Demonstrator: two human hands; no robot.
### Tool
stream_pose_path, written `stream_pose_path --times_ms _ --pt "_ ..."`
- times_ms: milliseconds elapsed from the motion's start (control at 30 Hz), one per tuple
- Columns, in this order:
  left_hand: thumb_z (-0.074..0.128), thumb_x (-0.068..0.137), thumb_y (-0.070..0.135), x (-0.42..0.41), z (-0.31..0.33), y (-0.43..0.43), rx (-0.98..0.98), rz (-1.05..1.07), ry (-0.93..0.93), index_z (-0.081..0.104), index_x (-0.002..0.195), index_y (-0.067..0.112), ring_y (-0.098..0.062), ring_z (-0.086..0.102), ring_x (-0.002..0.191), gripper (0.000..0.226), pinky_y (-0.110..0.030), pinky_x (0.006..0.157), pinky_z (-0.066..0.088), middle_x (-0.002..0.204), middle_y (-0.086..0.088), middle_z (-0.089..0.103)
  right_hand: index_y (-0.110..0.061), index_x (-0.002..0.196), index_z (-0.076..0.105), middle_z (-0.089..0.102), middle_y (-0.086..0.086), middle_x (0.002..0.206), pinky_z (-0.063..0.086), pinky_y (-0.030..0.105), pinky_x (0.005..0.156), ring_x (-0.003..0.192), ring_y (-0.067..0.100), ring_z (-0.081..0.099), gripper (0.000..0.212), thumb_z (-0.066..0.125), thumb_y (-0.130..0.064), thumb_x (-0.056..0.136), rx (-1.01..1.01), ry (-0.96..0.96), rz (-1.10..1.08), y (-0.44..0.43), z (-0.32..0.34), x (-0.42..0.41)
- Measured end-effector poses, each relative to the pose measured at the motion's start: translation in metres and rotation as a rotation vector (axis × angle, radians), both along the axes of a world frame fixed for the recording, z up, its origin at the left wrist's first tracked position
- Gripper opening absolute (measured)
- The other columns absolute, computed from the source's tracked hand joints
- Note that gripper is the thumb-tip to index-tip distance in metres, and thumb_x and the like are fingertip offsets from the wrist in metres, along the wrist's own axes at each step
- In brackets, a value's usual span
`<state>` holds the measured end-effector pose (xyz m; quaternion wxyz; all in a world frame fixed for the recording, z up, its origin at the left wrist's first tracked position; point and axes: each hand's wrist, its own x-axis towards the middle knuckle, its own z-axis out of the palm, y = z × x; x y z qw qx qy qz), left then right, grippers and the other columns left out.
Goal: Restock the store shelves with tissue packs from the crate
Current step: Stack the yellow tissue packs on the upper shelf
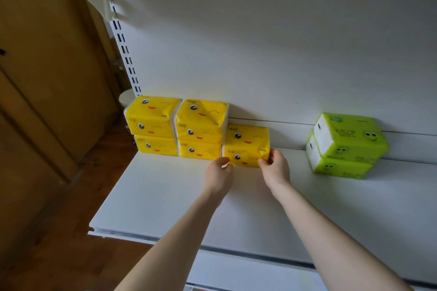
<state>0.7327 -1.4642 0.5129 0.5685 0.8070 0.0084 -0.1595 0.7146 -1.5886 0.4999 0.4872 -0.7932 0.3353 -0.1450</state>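
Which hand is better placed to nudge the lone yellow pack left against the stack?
Likely the right hand: it grips the yellow tissue pack's right edge, opposite the stack; the left hand pinches at the seam.

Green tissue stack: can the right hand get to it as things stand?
Probably yes. The right hand grips the single yellow pack at its right end; only bare shelf lies between it and the green stack. It would have to let go of the pack first.
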Motion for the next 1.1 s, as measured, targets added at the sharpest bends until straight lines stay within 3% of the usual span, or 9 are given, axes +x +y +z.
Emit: stream_pose_path --times_ms 133,233,367,467,533,600,667,800,1100 --pt "0.045 0.094 0.014 -0.009 0.003 0.008 0.007 0.001 -0.040 0.051 0.130 0.005 -0.030 0.054 0.115 0.038 -0.044 0.101 0.045 0.129 -0.013 0.057 -0.001 0.110 0.054 0.063 0.018 0.113 0.046 0.035 0.082 0.102 0.034 0.059 0.027 0.060 -0.008 0.085 0.120 -0.020 -0.109 0.019 0.007 -0.011" --pt "0.046 0.093 0.014 -0.022 0.007 0.027 -0.073 0.029 -0.032 0.052 0.126 0.006 -0.028 0.059 0.107 0.034 -0.044 0.095 0.049 0.117 -0.015 0.062 -0.001 0.123 0.048 0.057 0.018 0.123 0.043 0.034 0.087 0.111 0.034 0.054 0.042 0.062 -0.013 0.085 0.190 -0.055 -0.175 0.049 0.016 -0.027" --pt "0.044 0.094 0.013 -0.049 0.013 0.080 -0.251 0.055 0.002 0.055 0.116 0.007 -0.016 0.065 0.080 0.025 -0.028 0.069 0.052 0.090 -0.005 0.063 -0.001 0.129 0.044 0.051 0.015 0.130 0.040 0.029 0.093 0.117 0.028 0.051 0.045 0.058 -0.011 0.088 0.259 -0.158 -0.123 0.109 0.029 -0.049" --pt "0.044 0.096 0.012 -0.072 0.008 0.144 -0.331 0.100 -0.006 0.057 0.108 0.009 -0.013 0.066 0.071 0.017 -0.024 0.063 0.051 0.081 -0.002 0.063 -0.006 0.115 0.056 0.061 0.015 0.116 0.049 0.043 0.096 0.107 0.026 0.059 0.029 0.057 -0.007 0.087 0.264 -0.197 0.042 0.172 0.027 -0.065" --pt "0.045 0.095 0.010 -0.088 -0.005 0.195 -0.327 0.171 -0.011 0.059 0.099 0.010 -0.010 0.066 0.066 0.015 -0.022 0.061 0.052 0.078 -0.003 0.065 -0.013 0.099 0.058 0.066 0.012 0.096 0.055 0.037 0.082 0.091 0.023 0.065 0.014 0.055 -0.005 0.087 0.275 -0.177 0.197 0.223 0.018 -0.077" --pt "0.047 0.092 0.008 -0.106 -0.024 0.250 -0.284 0.264 0.000 0.063 0.092 0.011 -0.003 0.063 0.056 0.016 -0.019 0.056 0.052 0.074 -0.001 0.065 -0.016 0.092 0.058 0.066 0.006 0.082 0.054 0.021 0.064 0.075 0.015 0.066 0.015 0.052 -0.003 0.089 0.281 -0.112 0.335 0.277 0.001 -0.093" --pt "0.048 0.092 0.008 -0.125 -0.049 0.308 -0.210 0.335 0.040 0.064 0.094 0.009 -0.002 0.061 0.055 0.017 -0.015 0.050 0.049 0.075 -0.003 0.065 -0.014 0.097 0.057 0.065 0.004 0.082 0.050 0.014 0.057 0.070 0.009 0.065 0.015 0.049 -0.003 0.091 0.272 -0.012 0.446 0.332 -0.023 -0.110" --pt "0.045 0.093 0.011 -0.166 -0.106 0.414 -0.142 0.463 0.191 0.062 0.098 0.009 -0.018 0.062 0.070 0.018 -0.027 0.062 0.050 0.079 -0.007 0.066 -0.013 0.100 0.054 0.066 0.012 0.092 0.053 0.021 0.064 0.072 0.012 0.064 0.013 0.050 -0.006 0.091 0.281 0.168 0.584 0.427 -0.085 -0.141" --pt "0.043 0.095 0.015 -0.276 -0.258 0.566 -0.062 0.768 0.541 0.057 0.098 0.012 -0.013 0.060 0.068 0.014 -0.028 0.066 0.052 0.083 -0.005 0.062 -0.003 0.125 0.051 0.062 0.013 0.110 0.053 0.027 0.073 0.087 0.018 0.063 0.032 0.047 -0.008 0.094 0.325 0.634 0.738 0.540 -0.248 -0.206"
